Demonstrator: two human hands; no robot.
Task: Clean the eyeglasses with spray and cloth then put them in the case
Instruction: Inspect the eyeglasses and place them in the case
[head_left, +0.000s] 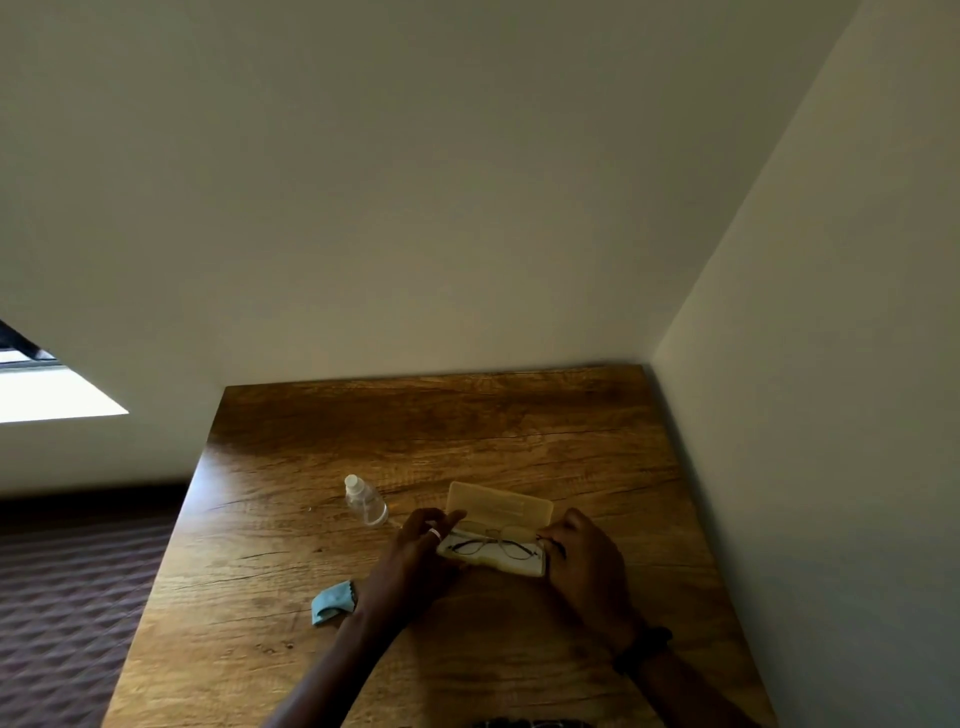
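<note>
A cream eyeglass case (500, 506) lies open on the wooden table (467, 431), its lid tilted up toward the wall. Thin-framed eyeglasses (493, 545) lie folded in its lower half. My left hand (423, 551) touches the case's left end, fingers spread over the glasses' left side. At the right end, my right hand (582, 556) has its fingertips pinched on the glasses. A clear spray bottle (365, 500) stands left of the case. A crumpled blue cloth (332, 603) lies near my left forearm.
The table sits in a corner, with a wall behind it and another wall (805, 467) along its right edge. Patterned carpet (78, 597) lies beyond the table's left edge. A dark band circles my right wrist.
</note>
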